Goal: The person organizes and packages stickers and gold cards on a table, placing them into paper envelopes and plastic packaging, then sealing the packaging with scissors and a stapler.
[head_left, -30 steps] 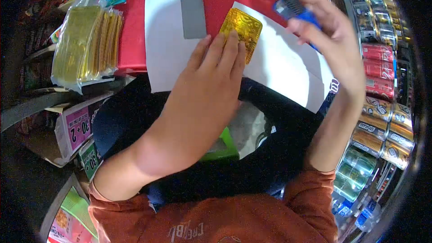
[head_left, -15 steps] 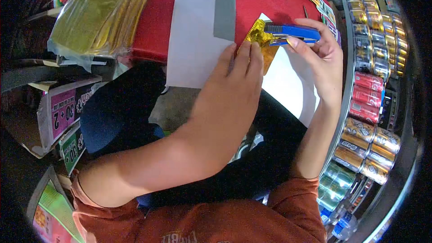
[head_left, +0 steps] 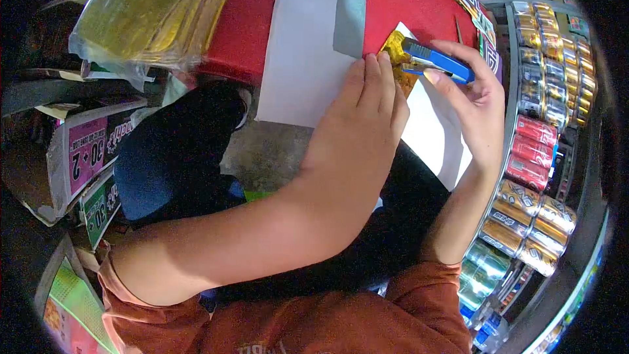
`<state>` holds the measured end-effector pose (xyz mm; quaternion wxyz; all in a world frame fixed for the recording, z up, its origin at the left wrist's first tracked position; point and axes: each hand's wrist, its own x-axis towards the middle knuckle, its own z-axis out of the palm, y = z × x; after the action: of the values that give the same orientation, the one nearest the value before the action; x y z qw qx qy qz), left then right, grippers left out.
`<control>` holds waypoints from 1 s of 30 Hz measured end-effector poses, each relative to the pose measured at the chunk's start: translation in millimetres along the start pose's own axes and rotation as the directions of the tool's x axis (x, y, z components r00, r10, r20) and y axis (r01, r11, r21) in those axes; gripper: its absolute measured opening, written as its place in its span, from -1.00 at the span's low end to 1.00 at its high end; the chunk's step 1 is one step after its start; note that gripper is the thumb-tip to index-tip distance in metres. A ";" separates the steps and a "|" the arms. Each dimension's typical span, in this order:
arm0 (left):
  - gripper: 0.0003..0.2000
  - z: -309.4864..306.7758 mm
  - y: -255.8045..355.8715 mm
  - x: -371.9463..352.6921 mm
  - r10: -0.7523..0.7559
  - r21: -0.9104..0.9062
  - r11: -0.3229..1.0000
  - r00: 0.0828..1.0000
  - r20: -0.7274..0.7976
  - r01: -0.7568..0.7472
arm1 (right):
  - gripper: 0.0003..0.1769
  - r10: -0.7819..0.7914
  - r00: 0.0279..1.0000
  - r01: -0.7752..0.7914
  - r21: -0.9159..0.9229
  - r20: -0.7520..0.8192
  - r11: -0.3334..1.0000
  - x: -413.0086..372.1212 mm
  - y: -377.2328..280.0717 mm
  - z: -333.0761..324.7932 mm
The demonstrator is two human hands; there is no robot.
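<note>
Right hand (head_left: pixel 479 98): closed on a blue stapler (head_left: pixel 449 65), thumb below, fingers above and behind, its dark-ridged end pointing to the left hand. Gold-coloured sheet (head_left: pixel 394 44): shiny, crinkled at its upper part, lying at the stapler's front end, partly hidden by left-hand fingers; whether it sits between the stapler's jaws cannot be told. Left hand (head_left: pixel 367 118): back upward, fingers extended and laid flat over the sheet's left edge, not curled round anything. White paper (head_left: pixel 295 78): long strip left of the left hand; further white paper (head_left: pixel 432 128) beneath and right of the gold sheet. Grey rectangle (head_left: pixel 352 13): on the strip's right side, beyond the left fingertips. Red tabletop (head_left: pixel 242 33): under the papers. Gold-coloured stack (head_left: pixel 160 10): in clear plastic, at the table's left. Shelved cans, right side: red cans (head_left: pixel 532 154), above gold cans (head_left: pixel 524 219). Purple label (head_left: pixel 88 149): marked "30 + 2", on a carton at left
</note>
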<state>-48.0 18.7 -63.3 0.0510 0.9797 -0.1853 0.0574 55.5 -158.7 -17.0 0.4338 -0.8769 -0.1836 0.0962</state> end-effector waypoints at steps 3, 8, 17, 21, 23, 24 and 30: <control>-0.45 0.5 -0.7 -0.3 0.007 0.001 1.000 1.000 -0.005 -0.007 | -0.54 -0.031 0.999 0.033 -0.040 0.040 0.999 -1.1 -0.3 2.2; -0.44 0.1 -0.5 -0.4 0.012 0.007 1.000 1.000 0.016 -0.012 | -0.58 -0.029 1.000 0.029 -0.103 -0.002 0.994 -2.3 5.4 3.5; -0.43 -5.8 3.5 -5.0 0.035 0.066 0.997 0.997 0.073 -0.039 | -0.77 0.162 0.971 -0.162 0.013 -0.173 0.987 4.2 -8.2 12.1; -0.43 -6.6 4.1 -4.9 0.016 0.050 0.999 0.998 0.063 -0.020 | -0.77 0.091 0.974 -0.086 0.030 -0.207 0.996 6.4 -6.9 25.7; -0.43 -3.7 5.3 -4.4 0.005 0.051 0.999 0.998 0.058 -0.008 | -0.76 0.045 0.977 -0.052 -0.032 -0.207 0.998 7.7 -7.7 27.4; -0.43 -3.4 4.8 -4.9 0.012 0.047 0.999 0.998 0.053 -0.015 | -0.76 0.050 0.975 -0.053 -0.009 -0.217 0.999 8.5 -7.0 28.9; -0.44 -1.3 2.7 -6.9 0.024 0.021 0.999 0.999 0.026 -0.025 | -0.77 0.055 0.964 -0.047 0.034 -0.261 0.998 10.6 -8.5 39.3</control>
<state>-55.5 18.8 -62.8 0.0373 0.9785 -0.1974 0.0475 50.2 -121.2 -34.2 0.4637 -0.8802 -0.1007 -0.0066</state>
